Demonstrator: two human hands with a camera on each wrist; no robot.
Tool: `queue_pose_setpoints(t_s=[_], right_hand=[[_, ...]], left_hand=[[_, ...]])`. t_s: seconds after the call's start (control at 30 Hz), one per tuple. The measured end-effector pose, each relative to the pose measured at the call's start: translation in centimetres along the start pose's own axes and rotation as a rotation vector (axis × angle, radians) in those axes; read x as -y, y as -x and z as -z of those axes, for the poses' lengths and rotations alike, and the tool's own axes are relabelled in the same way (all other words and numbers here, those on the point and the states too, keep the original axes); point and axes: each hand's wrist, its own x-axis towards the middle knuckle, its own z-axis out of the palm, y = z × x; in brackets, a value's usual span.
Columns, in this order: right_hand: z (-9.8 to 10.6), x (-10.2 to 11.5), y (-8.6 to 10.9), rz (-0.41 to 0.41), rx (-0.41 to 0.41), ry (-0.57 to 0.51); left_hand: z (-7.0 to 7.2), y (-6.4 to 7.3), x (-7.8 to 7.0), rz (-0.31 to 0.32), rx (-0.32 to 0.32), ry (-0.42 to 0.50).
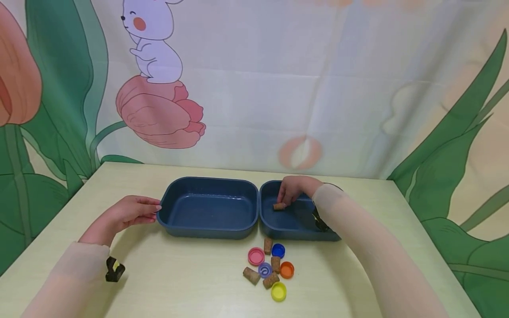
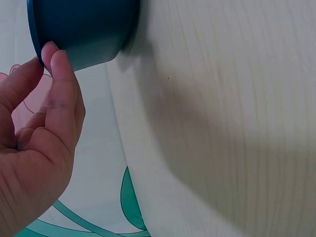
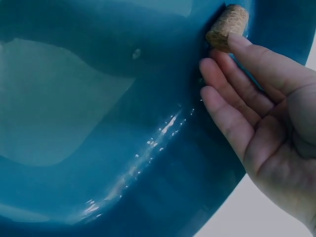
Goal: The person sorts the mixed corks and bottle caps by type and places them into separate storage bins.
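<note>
Now, right grip (image 1: 293,189): I pinch a cork (image 3: 229,25), likely placing it in the right tray (image 1: 292,221), nearer the bench's (image 1: 179,278) far edge.
Left grip (image 1: 133,210): holding the left tray (image 1: 208,213) by its rim.
Cork: next needs release.

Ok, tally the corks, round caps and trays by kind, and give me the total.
Corks: 5, one of them pinched in the right hand
Round caps: 5
Blue trays: 2
Total: 12

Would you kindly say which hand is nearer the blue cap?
Right: the right hand is in the right tray, beyond the blue cap; the left hand is farther, well to its left.
</note>
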Motion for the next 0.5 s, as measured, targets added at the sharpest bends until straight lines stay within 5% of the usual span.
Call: queue_pose_setpoints(t_s=[0.1,0.3,0.5], right_hand=[[0.4,0.7,0.6,-0.004,0.019,-0.013],[0.8,7.3,6.7,-0.100,-0.008,-0.002],[0.8,8.7,8.3,-0.079,-0.025,0.010]], left_hand=[[0.0,-0.1,0.0,-0.004,0.002,-0.003],[0.0,-0.2,0.1,-0.004,-0.002,0.008],[0.1,-0.1,0.2,-0.005,0.003,0.007]])
